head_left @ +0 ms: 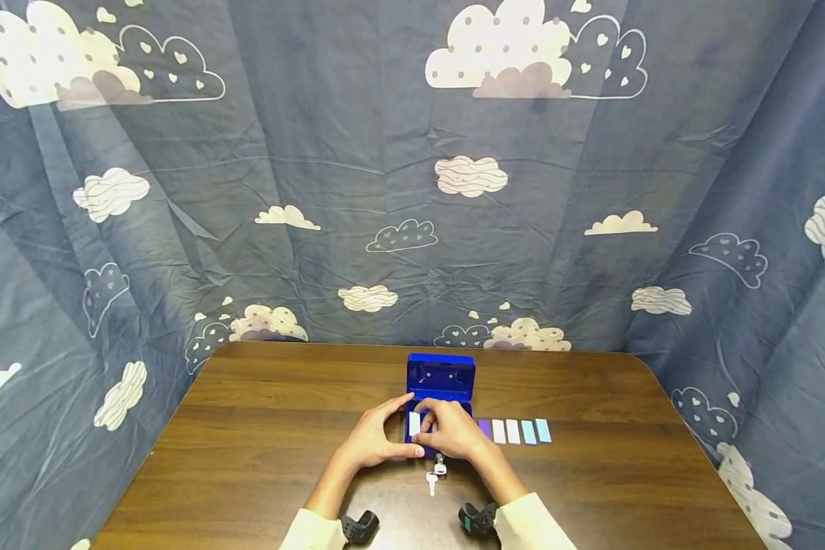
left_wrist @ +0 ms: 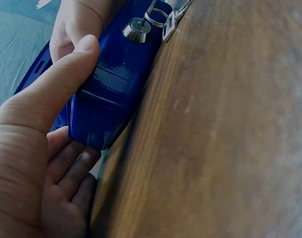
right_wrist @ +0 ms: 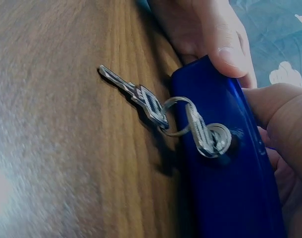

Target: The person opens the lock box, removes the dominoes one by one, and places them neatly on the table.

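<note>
Cash box (head_left: 440, 378), blue, sitting mid-table (head_left: 261, 428) with its lid standing open toward the curtain (head_left: 247, 191). Keys (right_wrist: 156, 109) on a ring are hanging from the front lock (left_wrist: 136, 29), one key seated in it, the other lying on the wood. Left hand (head_left: 374, 435) is bracing the box's left front corner, thumb (left_wrist: 57, 84) pressing along the front wall and fingers curling round the end. Right hand (head_left: 454, 431) is reaching over the right front edge, fingertips pinching a pale card (head_left: 415, 422) just inside the tray. Row of cards (head_left: 513, 431), one purple, two white and two light blue, is waiting just beside the box on the right. Progress, as judged: box unlocked and opened, one card going in, five apparently left on the table.
</note>
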A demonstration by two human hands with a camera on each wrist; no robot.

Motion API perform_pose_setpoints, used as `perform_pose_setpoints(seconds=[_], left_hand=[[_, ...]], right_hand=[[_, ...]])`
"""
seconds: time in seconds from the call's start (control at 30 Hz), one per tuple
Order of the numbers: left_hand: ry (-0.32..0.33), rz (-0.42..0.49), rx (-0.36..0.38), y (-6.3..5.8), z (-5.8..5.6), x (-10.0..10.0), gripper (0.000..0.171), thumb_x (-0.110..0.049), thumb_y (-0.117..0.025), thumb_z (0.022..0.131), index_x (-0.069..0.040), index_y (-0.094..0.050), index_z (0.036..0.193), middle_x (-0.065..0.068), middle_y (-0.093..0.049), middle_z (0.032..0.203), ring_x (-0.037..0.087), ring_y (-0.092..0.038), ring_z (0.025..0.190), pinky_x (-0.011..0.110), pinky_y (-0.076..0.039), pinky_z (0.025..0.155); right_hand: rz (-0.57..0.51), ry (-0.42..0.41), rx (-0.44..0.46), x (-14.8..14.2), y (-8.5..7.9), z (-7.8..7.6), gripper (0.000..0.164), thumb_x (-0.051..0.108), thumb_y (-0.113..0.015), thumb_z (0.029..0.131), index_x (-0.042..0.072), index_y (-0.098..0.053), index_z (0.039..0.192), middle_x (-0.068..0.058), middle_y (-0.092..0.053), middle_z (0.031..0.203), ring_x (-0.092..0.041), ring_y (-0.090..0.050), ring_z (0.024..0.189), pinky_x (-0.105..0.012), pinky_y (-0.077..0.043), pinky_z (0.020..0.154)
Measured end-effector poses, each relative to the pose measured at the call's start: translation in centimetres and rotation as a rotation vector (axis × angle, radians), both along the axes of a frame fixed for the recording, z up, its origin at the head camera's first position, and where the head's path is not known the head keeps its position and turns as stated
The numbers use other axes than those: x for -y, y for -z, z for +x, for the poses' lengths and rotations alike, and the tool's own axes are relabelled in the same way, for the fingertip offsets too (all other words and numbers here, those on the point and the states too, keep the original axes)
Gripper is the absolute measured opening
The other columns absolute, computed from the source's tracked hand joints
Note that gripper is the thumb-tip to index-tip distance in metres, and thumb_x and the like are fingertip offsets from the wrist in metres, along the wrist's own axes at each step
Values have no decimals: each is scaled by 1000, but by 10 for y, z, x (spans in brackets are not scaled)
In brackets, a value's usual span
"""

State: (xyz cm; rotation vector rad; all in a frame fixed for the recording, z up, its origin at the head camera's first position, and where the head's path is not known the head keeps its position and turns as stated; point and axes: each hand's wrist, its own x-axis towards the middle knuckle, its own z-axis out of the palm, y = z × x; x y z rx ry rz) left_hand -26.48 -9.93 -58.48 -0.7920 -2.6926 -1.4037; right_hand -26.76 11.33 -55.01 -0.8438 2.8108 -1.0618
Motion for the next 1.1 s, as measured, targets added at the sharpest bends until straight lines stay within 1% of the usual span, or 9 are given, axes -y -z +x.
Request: perform_pose_setpoints(seconds=[0.2,0.53,0.83,1.1], left_hand=[[-1,2,-2,-1,1,0,97,-47,-92,72,-18,-49,154,14,-56,152,31,-52,141,54,-43,117],[-3,3,8,1,2,0,97,-48,-92,72,-18,-49,154,12,-56,151,30,-52,141,54,-43,117],[-8,0,12,2,1,0,97,-48,-92,72,-19,-49,154,11,-57,151,30,-53,141,54,-44,117],[-6,2,6,1,0,0,97,-47,-93,72,-18,-49,154,11,-57,151,29,-54,140,54,-44,117]], right_hand=[[-11,0,21,-2,-2,1,41,14,-85,81,1,-68,115,3,-70,76,2,-58,61,-18,-50,58],[-7,25,11,-8,-2,4,41,13,-84,80,1,-68,116,4,-68,77,0,-58,61,-17,-50,56],[-42,38,10,-15,-6,4,42,11,-84,79,-1,-68,116,4,-67,76,0,-56,59,-17,-49,55],[-91,53,33,-23,-12,6,41,11,-84,79,0,-68,116,1,-67,78,-5,-57,59,-18,-48,55]])
